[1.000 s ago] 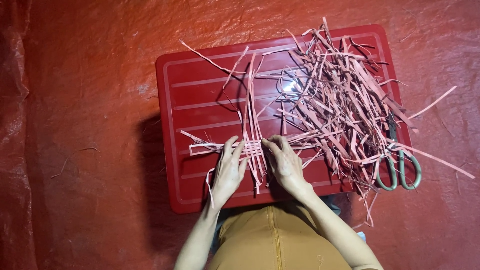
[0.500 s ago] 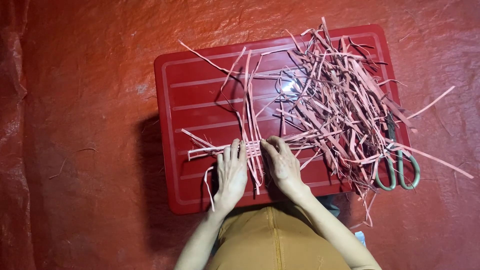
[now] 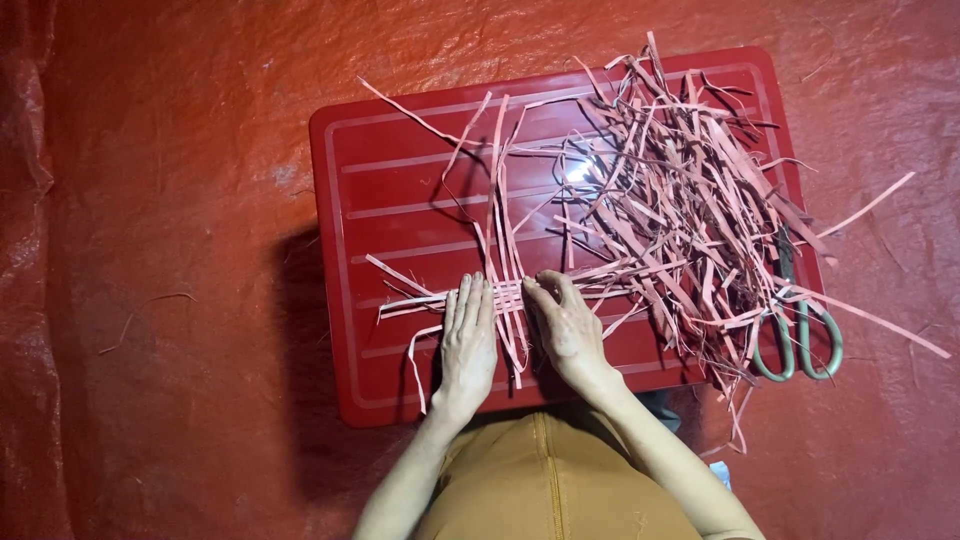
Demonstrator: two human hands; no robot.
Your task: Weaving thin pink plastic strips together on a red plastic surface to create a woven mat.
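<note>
Since a second ago the left hand [image 3: 467, 345] has slid a little nearer and now lies flat, fingers straight and together, pressing the woven strips [image 3: 505, 297]. The right hand [image 3: 562, 325] curls its fingers on the weave's right edge. So the crossing is being held tight. The strips are thin, flat and pink (loose pile [image 3: 680, 200] to the far right) on a ribbed red plastic lid [image 3: 400, 200]; green-handled scissors [image 3: 800, 335] lie at the right.

The red lid [image 3: 400, 230] looks like hard, shiny plastic with ridges. On it lie thin, matt pink strips [image 3: 670, 210], like paper. Beside the lid, scissors [image 3: 795, 330] have smooth green handles. Under the lid, a crinkly, glossy red sheet [image 3: 150, 200].
</note>
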